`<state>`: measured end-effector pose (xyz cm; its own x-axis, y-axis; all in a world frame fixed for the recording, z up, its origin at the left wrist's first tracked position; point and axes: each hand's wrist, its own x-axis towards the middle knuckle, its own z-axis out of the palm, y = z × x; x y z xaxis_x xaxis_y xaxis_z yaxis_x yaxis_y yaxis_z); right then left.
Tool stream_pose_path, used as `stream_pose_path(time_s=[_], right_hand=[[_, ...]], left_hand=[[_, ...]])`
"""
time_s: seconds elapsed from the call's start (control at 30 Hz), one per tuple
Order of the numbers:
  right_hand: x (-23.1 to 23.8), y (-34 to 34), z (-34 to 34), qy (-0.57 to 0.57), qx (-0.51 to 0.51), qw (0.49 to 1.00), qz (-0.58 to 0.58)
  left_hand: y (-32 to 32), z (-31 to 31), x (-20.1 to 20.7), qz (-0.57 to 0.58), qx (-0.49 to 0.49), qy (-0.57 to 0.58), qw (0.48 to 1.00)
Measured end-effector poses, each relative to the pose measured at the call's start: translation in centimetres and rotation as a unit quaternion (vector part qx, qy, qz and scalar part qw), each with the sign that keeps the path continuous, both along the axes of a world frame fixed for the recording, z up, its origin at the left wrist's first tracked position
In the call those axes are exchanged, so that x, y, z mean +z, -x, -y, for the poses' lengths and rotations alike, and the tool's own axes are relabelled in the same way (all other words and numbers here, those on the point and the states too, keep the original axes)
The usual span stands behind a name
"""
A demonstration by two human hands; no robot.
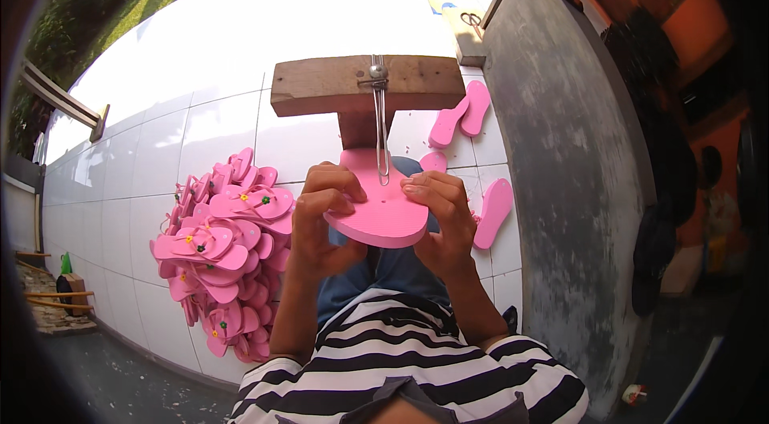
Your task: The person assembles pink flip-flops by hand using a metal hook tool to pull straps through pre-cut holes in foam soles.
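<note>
The pink sandal sole (380, 220) is held up over the person's lap, just near of a wooden stand (320, 86). Its long axis runs near to far — the broad rounded end points at the person, and the other end reaches under the stand's crossbar. The near edge shows its thickness, with a small hole behind it in the upper face.

Both hands are partly closed on the sole: the left hand (320, 212) grips its left side, the right hand (444, 220) its right side, fingers on top and thumbs at the near underside. A long metal loop (380, 128) hangs from the crossbar, its lower end over the sole just far of the hole; whether they touch, I cannot tell.

To the left, a heap of pink flip-flops (232, 252), some with yellow and green flowers, lies on the white tiled floor (224, 124). To the right lie loose pink soles (493, 214). Scissors (473, 20) rest on a ledge (467, 48) at far right. At far left stands a box-like brown thing (75, 293) — its contents cannot be made out.
</note>
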<state>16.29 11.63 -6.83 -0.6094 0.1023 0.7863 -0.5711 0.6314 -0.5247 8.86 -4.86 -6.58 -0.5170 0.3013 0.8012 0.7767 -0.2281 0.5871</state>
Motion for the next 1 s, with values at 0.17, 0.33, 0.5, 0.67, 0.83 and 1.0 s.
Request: stream_pose_path(time_s=[0.17, 0.33, 0.5, 0.67, 0.83, 1.0], right_hand=[[0.5, 0.6, 0.2, 0.027, -0.007, 1.000, 0.007], [0.8, 0.9, -0.2, 0.011, -0.014, 1.000, 0.015], [2.4, 0.3, 0.8, 0.050, -0.070, 0.992, 0.090], [2.3, 1.8, 1.0, 0.115, -0.080, 0.981, 0.132], [0.6, 7.7, 0.2, 0.190, -0.162, 0.965, 0.082], [0.3, 8.0, -0.6, 0.239, -0.159, 0.954, 0.081]], left_hand=[[1.0, -1.1, 0.5, -0.024, 0.046, -0.011, 0.999], [1.2, -1.6, 0.2, 0.005, 0.058, -0.040, 0.998], [-0.5, -2.1, 2.2, 0.177, 0.100, 0.005, 0.979], [0.7, -2.3, 3.2, 0.086, 0.240, 0.136, 0.957], [5.4, -5.2, 3.2, -0.036, 0.420, 0.141, 0.896], [6.9, -4.2, 3.2, -0.009, 0.376, 0.230, 0.897]])
